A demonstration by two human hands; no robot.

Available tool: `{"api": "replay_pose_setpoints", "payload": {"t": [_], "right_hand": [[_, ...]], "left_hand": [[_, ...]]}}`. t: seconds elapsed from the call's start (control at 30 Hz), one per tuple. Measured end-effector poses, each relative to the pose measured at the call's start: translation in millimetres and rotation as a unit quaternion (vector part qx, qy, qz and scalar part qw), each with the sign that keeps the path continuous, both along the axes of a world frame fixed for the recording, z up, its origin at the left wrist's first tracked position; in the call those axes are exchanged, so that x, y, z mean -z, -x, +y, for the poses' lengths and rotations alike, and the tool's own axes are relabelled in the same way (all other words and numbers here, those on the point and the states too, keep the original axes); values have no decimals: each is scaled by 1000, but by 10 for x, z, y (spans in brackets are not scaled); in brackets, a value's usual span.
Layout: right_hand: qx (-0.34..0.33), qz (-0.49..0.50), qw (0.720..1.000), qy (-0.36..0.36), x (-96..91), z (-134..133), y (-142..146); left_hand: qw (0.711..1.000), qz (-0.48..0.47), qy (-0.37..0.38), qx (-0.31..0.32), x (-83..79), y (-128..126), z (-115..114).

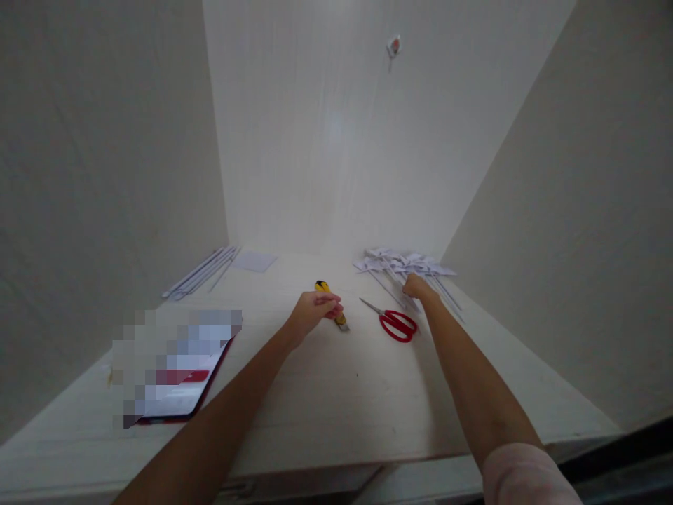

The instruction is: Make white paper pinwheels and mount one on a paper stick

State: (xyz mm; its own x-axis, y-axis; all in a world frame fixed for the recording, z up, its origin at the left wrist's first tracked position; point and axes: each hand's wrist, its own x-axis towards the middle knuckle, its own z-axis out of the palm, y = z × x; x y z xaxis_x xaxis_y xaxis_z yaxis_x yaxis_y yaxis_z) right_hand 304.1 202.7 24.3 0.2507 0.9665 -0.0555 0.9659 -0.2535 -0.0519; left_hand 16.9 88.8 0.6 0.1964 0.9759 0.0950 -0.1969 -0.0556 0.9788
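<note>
Left hand [316, 310]: thumb and fingers drawn together above yellow utility knife [341, 320], mid-table [362, 414]; cannot tell if holding anything. Right hand [418, 286] curled at white paper strips [397, 261], table's far right corner; grip unclear. Red-handled scissors [386, 314] between knife and right hand.

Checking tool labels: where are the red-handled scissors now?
Head view: the red-handled scissors lie on the pale table, just right of centre, between the yellow cutter and the right forearm.
</note>
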Motion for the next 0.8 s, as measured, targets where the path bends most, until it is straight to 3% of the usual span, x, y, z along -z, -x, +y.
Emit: {"api": "replay_pose_setpoints", "payload": {"t": [0.23,0.5,0.63,0.8], "right_hand": [[13,-18,1000,-11,26,12,20],[2,-30,998,-47,-55,-100,126],[-20,-41,995,-85,-291,-164,218],[-95,-40,984,-148,-807,-279,585]], "left_hand": [[1000,-13,-15,19,47,-30,24],[1000,0,-15,18,-33,-34,-36],[999,27,-41,6,-27,-45,-30],[983,135,-117,-49,27,-89,-25]]}}
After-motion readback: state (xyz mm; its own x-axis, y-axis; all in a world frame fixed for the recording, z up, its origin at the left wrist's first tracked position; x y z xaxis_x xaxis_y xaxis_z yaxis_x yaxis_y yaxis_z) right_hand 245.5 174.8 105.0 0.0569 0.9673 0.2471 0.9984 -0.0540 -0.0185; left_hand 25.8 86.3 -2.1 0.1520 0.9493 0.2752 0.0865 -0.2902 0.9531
